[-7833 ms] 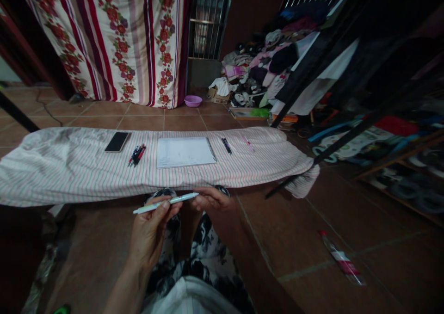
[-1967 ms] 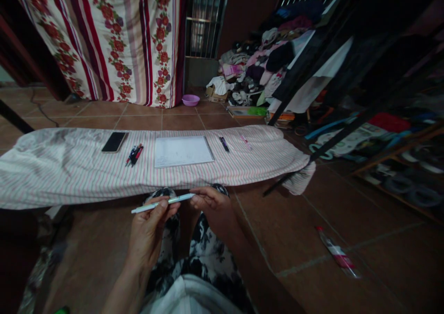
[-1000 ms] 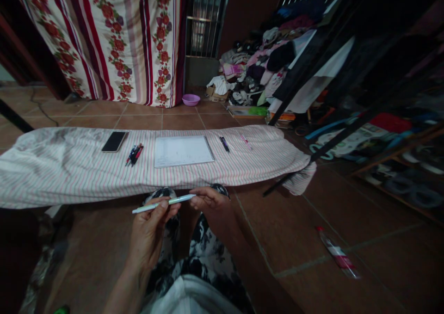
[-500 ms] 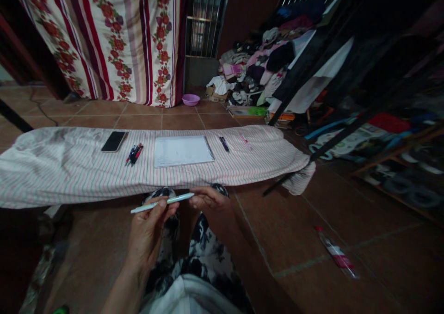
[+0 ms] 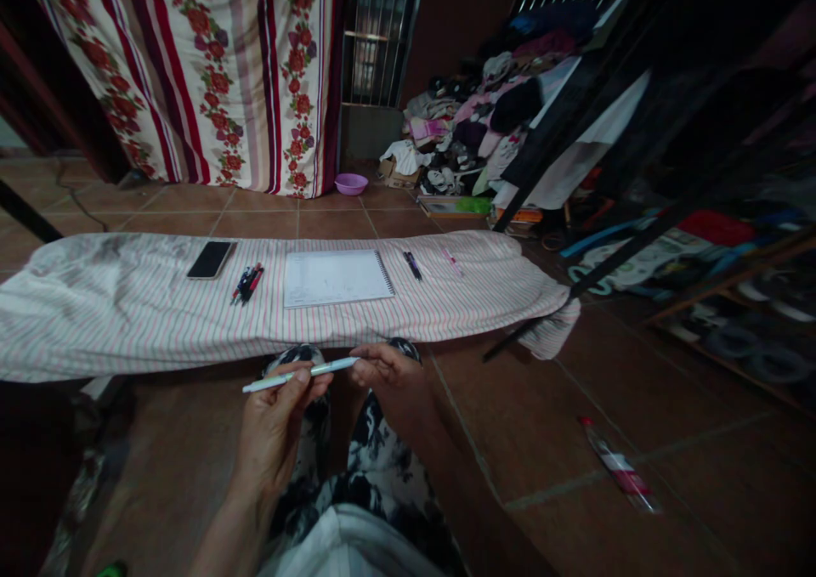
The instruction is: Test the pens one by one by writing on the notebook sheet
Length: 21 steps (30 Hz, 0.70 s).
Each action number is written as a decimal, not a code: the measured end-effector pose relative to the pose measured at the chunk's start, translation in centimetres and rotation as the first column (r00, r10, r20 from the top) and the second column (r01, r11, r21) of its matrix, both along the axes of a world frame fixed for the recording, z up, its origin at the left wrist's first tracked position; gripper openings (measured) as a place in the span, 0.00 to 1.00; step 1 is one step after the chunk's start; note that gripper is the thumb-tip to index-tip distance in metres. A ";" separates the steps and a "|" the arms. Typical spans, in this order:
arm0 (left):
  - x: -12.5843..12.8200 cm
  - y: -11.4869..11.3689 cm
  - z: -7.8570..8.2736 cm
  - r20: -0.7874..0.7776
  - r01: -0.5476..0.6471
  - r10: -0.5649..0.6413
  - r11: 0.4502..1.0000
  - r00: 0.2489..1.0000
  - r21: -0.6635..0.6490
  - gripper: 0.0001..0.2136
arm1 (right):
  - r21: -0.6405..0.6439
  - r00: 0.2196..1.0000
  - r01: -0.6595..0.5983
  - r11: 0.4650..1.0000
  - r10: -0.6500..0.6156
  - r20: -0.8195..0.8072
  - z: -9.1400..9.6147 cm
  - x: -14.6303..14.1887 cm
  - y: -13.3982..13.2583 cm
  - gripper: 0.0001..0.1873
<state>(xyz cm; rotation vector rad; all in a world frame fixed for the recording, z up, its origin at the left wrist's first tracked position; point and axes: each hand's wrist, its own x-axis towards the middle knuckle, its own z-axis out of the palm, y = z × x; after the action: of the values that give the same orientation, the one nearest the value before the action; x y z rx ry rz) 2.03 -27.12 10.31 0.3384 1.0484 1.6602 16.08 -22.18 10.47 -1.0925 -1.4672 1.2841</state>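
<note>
My left hand [image 5: 277,411] is closed around a pale light-blue pen [image 5: 268,382], thumb on top and fingers beneath. The pen lies almost level, its right end slightly raised. At that right end, the curled fingertips of my right hand [image 5: 392,380] pinch the pen's tip. Both hands are above my knees, in front of a bench with a striped cloth [image 5: 159,330]. On the cloth lies an open spiral notebook [image 5: 337,276] with a white page. Left of it are a bundle of several pens [image 5: 247,284] and a smartphone [image 5: 211,260]; right of it, dark pens [image 5: 412,265] and a pink pen [image 5: 453,261].
A plastic bottle [image 5: 620,468] lies on the tiled floor to the right. Beyond the bench are a purple basin [image 5: 351,184], a flowered curtain [image 5: 242,76] and a heap of clothes [image 5: 472,118]. A dark slanting pole [image 5: 592,273] stands at the bench's right end.
Almost nothing differs. Both hands and the pen have shifted very slightly to the right; the things on the cloth stay in place.
</note>
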 end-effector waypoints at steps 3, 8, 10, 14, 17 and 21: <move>0.0 0.1 -0.1 -0.006 -0.001 0.001 1.000 1.000 0.001 0.12 | 0.013 0.999 0.009 1.000 -0.009 0.041 0.0 -0.1 0.0 0.09; -0.1 0.1 -0.1 -0.008 0.002 -0.002 1.000 1.000 0.005 0.12 | -0.027 1.000 0.018 0.999 -0.018 0.014 0.0 -0.2 0.0 0.09; 0.0 0.1 -0.1 -0.002 -0.004 0.004 1.000 1.000 0.008 0.12 | -0.031 0.999 0.000 1.000 -0.001 -0.035 -0.1 -0.2 0.0 0.09; -0.1 0.1 0.0 0.012 -0.003 0.003 1.000 1.000 0.010 0.12 | 0.011 0.997 -0.026 1.000 0.027 -0.074 -0.3 -0.2 0.1 0.09; -0.1 0.1 -0.1 0.008 0.006 -0.006 1.000 1.000 0.006 0.12 | 0.030 0.998 -0.010 1.000 0.012 -0.064 -0.3 -0.2 0.1 0.07; -0.2 0.1 -0.2 -0.001 0.012 -0.012 1.000 1.000 0.009 0.12 | 0.008 0.997 -0.014 1.000 0.015 -0.079 -0.2 -0.1 0.2 0.07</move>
<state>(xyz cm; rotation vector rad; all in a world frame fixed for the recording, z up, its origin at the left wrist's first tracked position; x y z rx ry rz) 1.87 -27.04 10.15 0.3506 1.0378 1.6552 15.94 -22.03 10.26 -1.0163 -1.4221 1.3161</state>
